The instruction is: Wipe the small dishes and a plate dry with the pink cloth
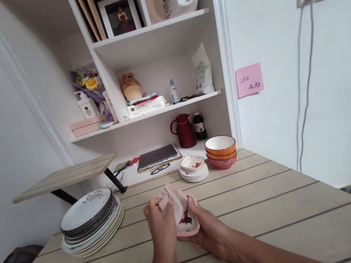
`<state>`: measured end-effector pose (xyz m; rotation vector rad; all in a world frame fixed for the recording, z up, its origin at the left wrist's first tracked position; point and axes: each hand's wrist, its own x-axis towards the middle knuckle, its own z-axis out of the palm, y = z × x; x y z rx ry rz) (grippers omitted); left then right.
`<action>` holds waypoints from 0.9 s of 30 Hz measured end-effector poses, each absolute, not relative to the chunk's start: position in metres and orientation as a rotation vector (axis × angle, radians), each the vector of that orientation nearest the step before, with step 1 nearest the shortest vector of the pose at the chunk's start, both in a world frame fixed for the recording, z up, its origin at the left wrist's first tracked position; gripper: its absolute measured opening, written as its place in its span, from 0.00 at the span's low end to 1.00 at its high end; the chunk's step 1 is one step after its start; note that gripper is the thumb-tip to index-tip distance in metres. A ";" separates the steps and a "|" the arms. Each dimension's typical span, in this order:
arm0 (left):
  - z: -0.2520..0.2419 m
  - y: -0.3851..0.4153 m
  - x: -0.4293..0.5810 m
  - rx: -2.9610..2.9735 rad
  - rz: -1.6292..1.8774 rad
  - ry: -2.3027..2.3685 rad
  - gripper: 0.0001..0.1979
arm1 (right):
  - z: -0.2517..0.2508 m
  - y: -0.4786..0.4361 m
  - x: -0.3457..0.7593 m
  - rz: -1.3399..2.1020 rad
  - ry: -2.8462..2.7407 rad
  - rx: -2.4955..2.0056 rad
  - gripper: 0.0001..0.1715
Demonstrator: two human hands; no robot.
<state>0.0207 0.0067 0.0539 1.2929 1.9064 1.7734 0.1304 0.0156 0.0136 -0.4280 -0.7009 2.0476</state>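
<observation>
My right hand (208, 229) grips a small pink-rimmed dish (189, 227) by its right side and underside. A black cat figure and some red show on its white inside. My left hand (162, 223) is closed on a pale pink cloth (175, 201), which lies against the dish's inside and covers its upper left part. Both hands are above the wooden table. Beyond them stands a stack of small white plates (195, 176) with a patterned square dish (192, 163) on top.
Orange and red bowls (221, 153) are stacked at the back right. At the left, large plates (92, 224) form a tall pile near a small raised wooden stand (68, 174). A laptop (157, 156), glasses (160, 168) and a dark red jug (185, 131) rest behind the table (278, 222).
</observation>
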 end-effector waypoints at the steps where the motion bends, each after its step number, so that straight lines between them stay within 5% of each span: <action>1: 0.055 0.004 0.021 1.363 1.724 1.901 0.05 | 0.014 0.016 0.131 2.041 -0.718 -0.427 0.29; 11: 0.075 -0.031 0.012 1.981 0.951 2.046 0.10 | 0.013 0.016 0.129 1.903 -0.790 -0.442 0.27; 18: 0.061 -0.032 -0.002 1.653 1.131 1.901 0.15 | 0.022 0.018 0.135 1.799 -0.795 -0.594 0.32; 22: 0.040 -0.037 -0.015 2.546 1.245 2.122 0.21 | 0.019 0.018 0.136 1.771 -0.802 -0.617 0.33; 27: 0.029 -0.030 -0.013 3.382 0.770 1.552 0.43 | 0.014 0.017 0.135 1.745 -0.875 -0.620 0.32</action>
